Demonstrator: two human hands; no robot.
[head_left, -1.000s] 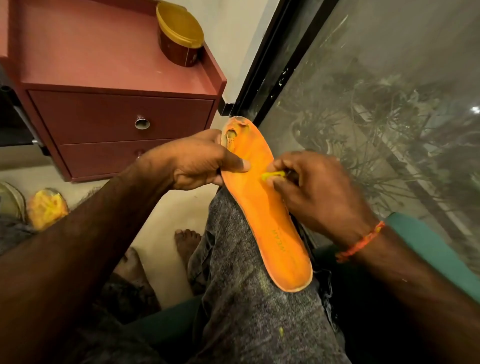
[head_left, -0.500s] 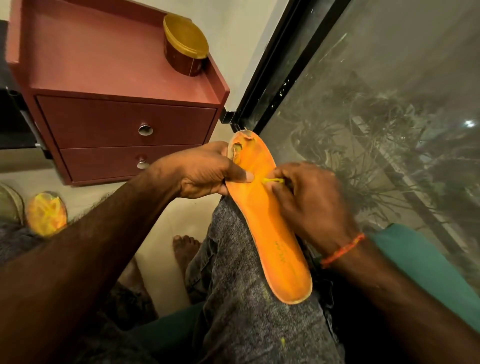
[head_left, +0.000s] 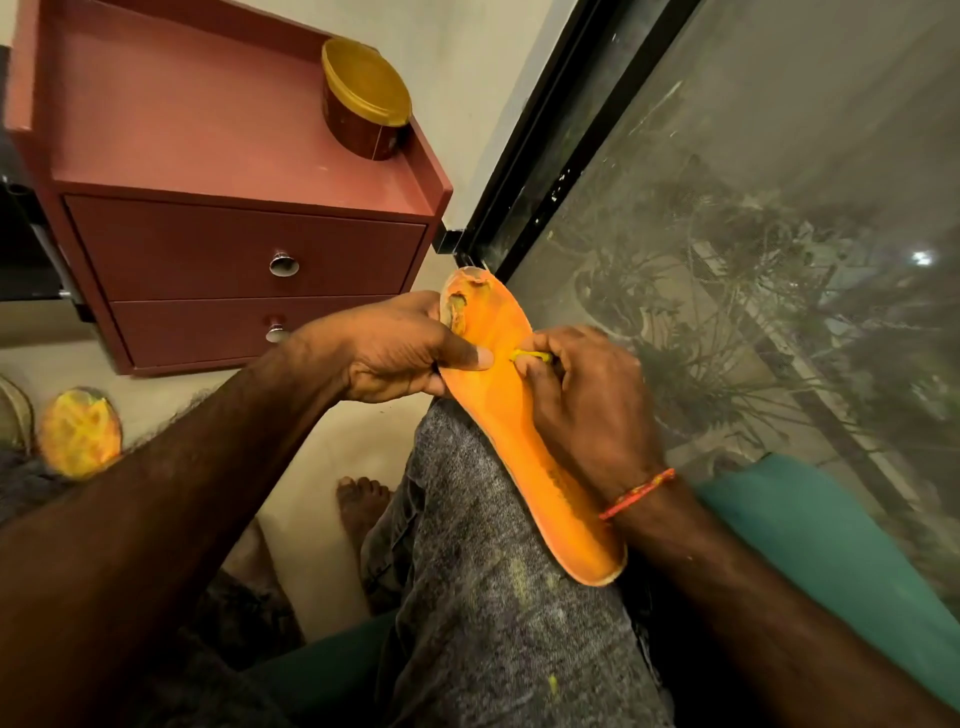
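An orange shoe insole (head_left: 519, 431) lies lengthwise on my raised knee in grey trousers (head_left: 483, 597), its worn, torn toe end pointing away from me. My left hand (head_left: 400, 353) grips the insole's left edge near the toe, thumb pressed on its top face. My right hand (head_left: 582, 395) rests over the middle of the insole and pinches a small yellow stick-like tool (head_left: 530, 356), whose tip touches the orange surface. Most of the tool is hidden inside the fingers.
A red two-drawer cabinet (head_left: 244, 260) stands on the floor ahead left, with a gold-lidded tin (head_left: 363, 98) on top. A glass door with a black frame (head_left: 545, 135) runs along the right. A round lid smeared with yellow paste (head_left: 78, 431) lies on the floor at left. A green cushion (head_left: 810, 561) is under me.
My right hand has slid forward along the insole, covering more of its middle, while the tool tip stays on the surface. The left hand keeps its grip.
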